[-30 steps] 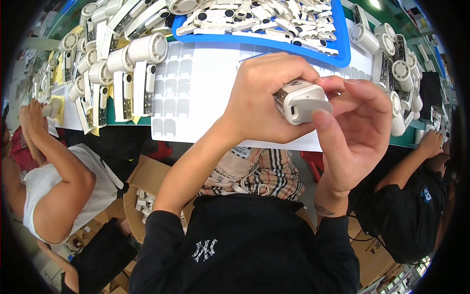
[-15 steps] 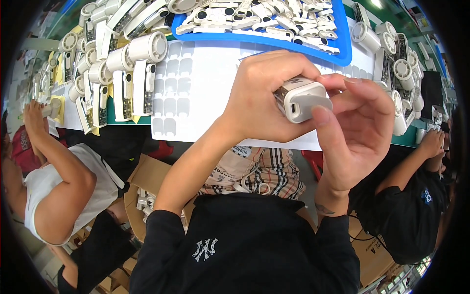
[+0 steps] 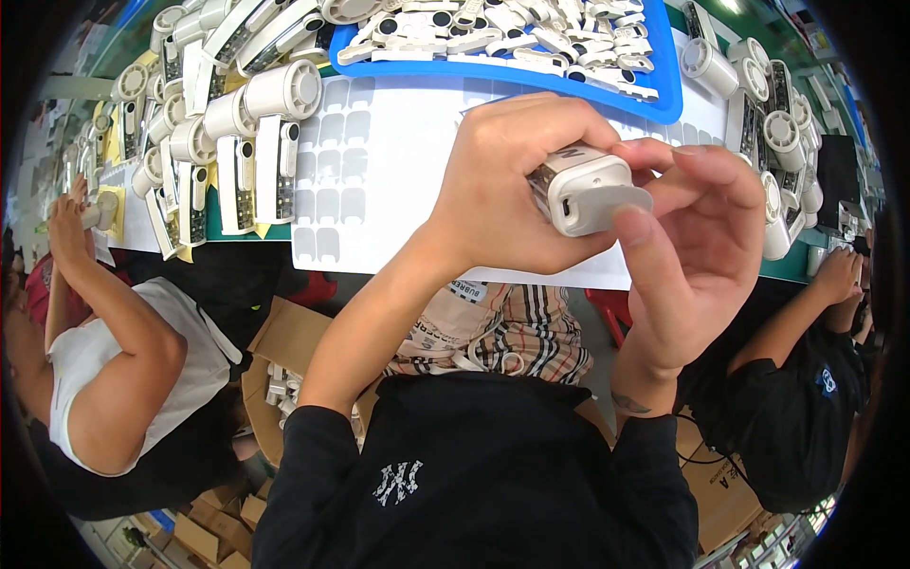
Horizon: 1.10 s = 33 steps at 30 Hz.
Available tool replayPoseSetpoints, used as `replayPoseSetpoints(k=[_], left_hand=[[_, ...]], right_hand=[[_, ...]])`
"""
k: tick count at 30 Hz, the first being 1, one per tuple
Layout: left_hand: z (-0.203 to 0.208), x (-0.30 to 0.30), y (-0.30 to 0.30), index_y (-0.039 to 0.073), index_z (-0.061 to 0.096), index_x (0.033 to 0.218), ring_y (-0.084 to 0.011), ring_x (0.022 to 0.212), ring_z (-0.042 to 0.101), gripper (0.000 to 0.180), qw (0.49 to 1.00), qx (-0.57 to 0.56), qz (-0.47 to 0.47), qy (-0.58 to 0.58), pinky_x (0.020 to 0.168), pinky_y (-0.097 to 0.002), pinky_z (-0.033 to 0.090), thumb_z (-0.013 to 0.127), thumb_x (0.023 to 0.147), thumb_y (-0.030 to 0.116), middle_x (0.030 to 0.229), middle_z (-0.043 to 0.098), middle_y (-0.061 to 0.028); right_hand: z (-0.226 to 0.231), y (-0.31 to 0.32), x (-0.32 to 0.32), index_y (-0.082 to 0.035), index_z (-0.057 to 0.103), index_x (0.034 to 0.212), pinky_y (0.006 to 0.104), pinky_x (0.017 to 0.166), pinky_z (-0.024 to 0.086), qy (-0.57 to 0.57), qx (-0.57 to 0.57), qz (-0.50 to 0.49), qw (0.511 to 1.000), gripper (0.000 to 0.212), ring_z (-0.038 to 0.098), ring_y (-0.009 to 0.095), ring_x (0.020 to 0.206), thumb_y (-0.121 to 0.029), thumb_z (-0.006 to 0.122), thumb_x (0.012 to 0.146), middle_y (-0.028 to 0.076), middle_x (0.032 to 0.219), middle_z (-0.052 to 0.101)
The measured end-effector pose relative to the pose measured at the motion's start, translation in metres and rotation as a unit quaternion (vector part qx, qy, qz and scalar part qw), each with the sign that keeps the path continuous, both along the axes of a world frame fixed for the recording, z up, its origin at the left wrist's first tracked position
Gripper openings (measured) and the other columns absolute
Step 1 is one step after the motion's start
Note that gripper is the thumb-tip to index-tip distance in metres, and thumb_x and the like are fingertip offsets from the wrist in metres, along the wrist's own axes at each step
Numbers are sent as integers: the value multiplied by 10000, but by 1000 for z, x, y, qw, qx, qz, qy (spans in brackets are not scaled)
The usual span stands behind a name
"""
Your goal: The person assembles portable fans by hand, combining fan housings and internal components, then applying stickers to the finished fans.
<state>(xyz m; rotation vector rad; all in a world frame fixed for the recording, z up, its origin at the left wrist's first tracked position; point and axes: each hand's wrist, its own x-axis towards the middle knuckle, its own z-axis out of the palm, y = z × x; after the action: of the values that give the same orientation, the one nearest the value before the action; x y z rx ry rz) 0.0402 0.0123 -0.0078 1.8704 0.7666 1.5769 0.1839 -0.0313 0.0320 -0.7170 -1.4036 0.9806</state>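
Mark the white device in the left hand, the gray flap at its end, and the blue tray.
White device [image 3: 580, 180]: head view, on its end face.
Gray flap [image 3: 607, 210]: head view, middle of its flat face.
Blue tray [image 3: 669, 66]: head view, on its right rim.

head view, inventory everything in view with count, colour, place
table: one, green, top half
sheet: one, white with grey patches, on table
tray: one, blue, far side
small parts: many, white and black, in tray
large devices: many, white, table's left and right
held device: one, white, right of centre
grey piece: one, grey, against held device's end
cardboard boxes: several, brown, below table
co-workers: at least two, white and black tops, either side
shirt: one, black, bottom centre
left hand: one, bare, around held device
right hand: one, bare, thumb at grey piece
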Motion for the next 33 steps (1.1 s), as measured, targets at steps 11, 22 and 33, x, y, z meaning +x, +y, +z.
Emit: replayPoseSetpoints(k=[11,22,33], left_hand=[[4,-7,1,34,640,875,-147,726,689,305,998,20,-19,48,627,-235,521,809,631,102,801,689,-66],[3,-6,0,38,634,870,-137,711,675,295,999,19,-20,35,620,-231,513,803,637,101,795,684,-65],[4,-7,2,44,633,868,-135,703,669,302,999,23,-17,41,618,-229,508,789,614,95,784,679,-56]], right_hand=[[0,-2,-1,25,472,1220,369,970,423,-11,-8,-16,1000,464,608,246,1037,88,649,796,135,903,648],[-2,-2,-1,22,478,1219,364,960,432,-19,7,-18,1000,465,615,235,1022,91,657,795,151,934,655],[-3,-1,-4,29,491,1204,339,930,454,-28,26,-38,999,452,622,192,951,107,659,792,190,1029,649]])
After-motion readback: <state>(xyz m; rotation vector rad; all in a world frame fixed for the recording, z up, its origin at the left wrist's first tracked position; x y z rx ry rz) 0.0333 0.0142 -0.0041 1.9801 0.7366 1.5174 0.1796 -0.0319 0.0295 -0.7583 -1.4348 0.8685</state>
